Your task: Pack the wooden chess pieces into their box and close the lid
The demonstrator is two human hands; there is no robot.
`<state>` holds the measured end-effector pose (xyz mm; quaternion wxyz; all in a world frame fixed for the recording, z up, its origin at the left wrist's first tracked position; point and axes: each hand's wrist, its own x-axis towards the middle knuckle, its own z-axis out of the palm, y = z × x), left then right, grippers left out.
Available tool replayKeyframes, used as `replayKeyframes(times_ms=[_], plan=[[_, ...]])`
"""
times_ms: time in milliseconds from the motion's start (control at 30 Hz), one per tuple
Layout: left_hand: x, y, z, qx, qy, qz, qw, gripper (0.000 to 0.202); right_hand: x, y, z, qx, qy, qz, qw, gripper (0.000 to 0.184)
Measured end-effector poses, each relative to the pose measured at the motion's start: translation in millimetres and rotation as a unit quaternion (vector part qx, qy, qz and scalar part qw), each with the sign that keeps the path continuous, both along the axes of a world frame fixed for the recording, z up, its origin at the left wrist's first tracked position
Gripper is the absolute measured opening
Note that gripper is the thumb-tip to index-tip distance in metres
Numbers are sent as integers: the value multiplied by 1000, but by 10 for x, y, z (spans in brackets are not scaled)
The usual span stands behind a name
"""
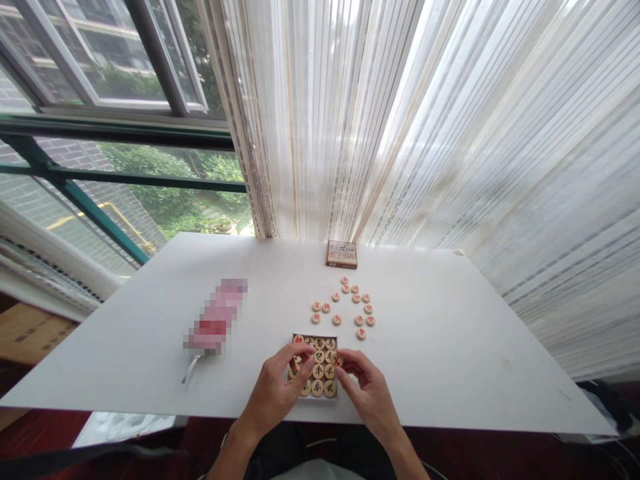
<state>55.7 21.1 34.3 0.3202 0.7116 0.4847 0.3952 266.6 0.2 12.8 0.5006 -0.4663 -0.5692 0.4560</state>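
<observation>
A small white box tray [315, 338] near the table's front edge holds several round wooden chess pieces marked in black and red. My left hand [276, 389] rests on the tray's left side with its fingers curled over the pieces. My right hand [364, 387] is at the tray's right edge, its fingertips pinched on a red-marked piece [338, 361]. Several loose wooden pieces [350, 307] with red marks lie scattered on the white table [450, 347] just beyond the tray.
The box lid [342, 254] lies at the table's far edge by the striped curtain [425, 133]. A blurred pink and red object [217, 316] lies left of the tray. A window [110, 100] is at the left.
</observation>
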Motion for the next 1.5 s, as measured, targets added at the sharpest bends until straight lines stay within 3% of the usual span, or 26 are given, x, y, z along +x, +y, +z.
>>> replayKeyframes(times_ms=[167, 567, 833, 1100, 1500], plan=[[128, -67, 48, -86, -33, -17, 996, 24, -56, -40, 85, 29, -29, 12, 999, 22], [175, -78, 100, -177, -86, -62, 978, 29, -114, -83, 113, 58, -64, 22, 996, 16], [125, -76, 111, -177, -95, -46, 979, 32, -119, -92, 144, 50, -56, 40, 996, 22], [88, -89, 156, -166, -76, -92, 979, 36, -124, -102, 130, 36, -40, 36, 998, 16], [66, -83, 124, -164, -65, -73, 982, 37, -120, -93, 140, 28, -38, 41, 998, 18]])
